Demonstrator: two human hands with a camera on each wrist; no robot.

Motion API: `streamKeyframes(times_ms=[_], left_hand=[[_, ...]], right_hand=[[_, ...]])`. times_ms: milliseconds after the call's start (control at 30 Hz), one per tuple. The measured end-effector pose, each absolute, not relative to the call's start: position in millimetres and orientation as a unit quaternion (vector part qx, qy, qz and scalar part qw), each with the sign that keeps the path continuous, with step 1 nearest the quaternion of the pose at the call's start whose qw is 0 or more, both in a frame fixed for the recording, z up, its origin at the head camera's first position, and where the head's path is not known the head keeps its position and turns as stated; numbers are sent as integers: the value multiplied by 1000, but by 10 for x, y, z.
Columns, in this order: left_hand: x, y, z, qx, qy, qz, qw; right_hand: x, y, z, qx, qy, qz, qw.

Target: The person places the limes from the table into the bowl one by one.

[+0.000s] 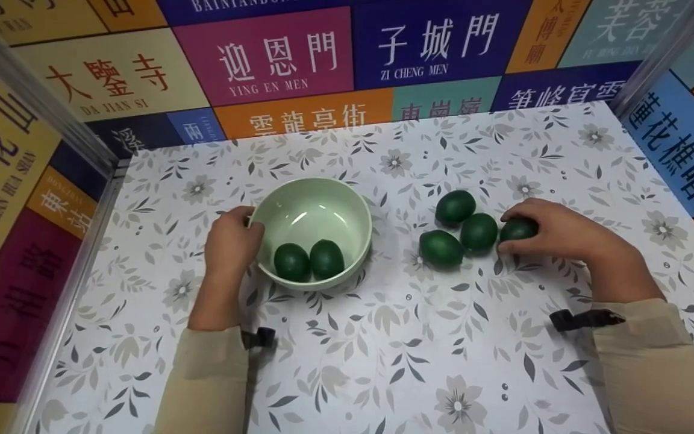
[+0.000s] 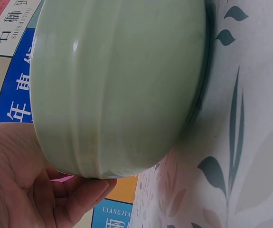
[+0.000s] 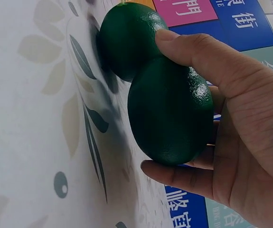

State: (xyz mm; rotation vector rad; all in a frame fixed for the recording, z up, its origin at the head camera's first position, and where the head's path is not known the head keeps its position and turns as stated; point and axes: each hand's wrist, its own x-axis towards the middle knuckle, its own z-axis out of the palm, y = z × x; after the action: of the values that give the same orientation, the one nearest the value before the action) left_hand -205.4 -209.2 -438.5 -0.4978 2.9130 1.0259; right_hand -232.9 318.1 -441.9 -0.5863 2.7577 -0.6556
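Observation:
A light green bowl (image 1: 317, 208) stands on the table with two dark green limes (image 1: 292, 262) lying in its near part. My left hand (image 1: 231, 244) holds the bowl's left rim, thumb and fingers on either side of the wall; the left wrist view shows the bowl's outer side (image 2: 122, 90) close up. On the right, my right hand (image 1: 555, 232) grips a lime (image 1: 518, 229) between thumb and fingers. Three more limes (image 1: 478, 233) lie grouped just left of it. In the right wrist view the gripped lime (image 3: 172, 114) overlaps another lime (image 3: 129, 40) behind it.
A white cloth with grey leaves and flowers covers the table (image 1: 383, 361). Panels with coloured blocks and Chinese lettering (image 1: 281, 60) rise at the back, left and right. Metal frame posts (image 1: 64, 114) stand at the corners. Both sleeves carry dark straps (image 1: 588, 319).

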Motion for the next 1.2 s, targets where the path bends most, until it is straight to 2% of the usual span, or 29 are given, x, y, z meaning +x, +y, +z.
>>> streamKeyframes(times_ms=[1200], left_hand=[[-2053,-2090,-4361,-161,927,339,10]], right_hand=[[-2251,3063,-4245,-202,945,-243,82]])
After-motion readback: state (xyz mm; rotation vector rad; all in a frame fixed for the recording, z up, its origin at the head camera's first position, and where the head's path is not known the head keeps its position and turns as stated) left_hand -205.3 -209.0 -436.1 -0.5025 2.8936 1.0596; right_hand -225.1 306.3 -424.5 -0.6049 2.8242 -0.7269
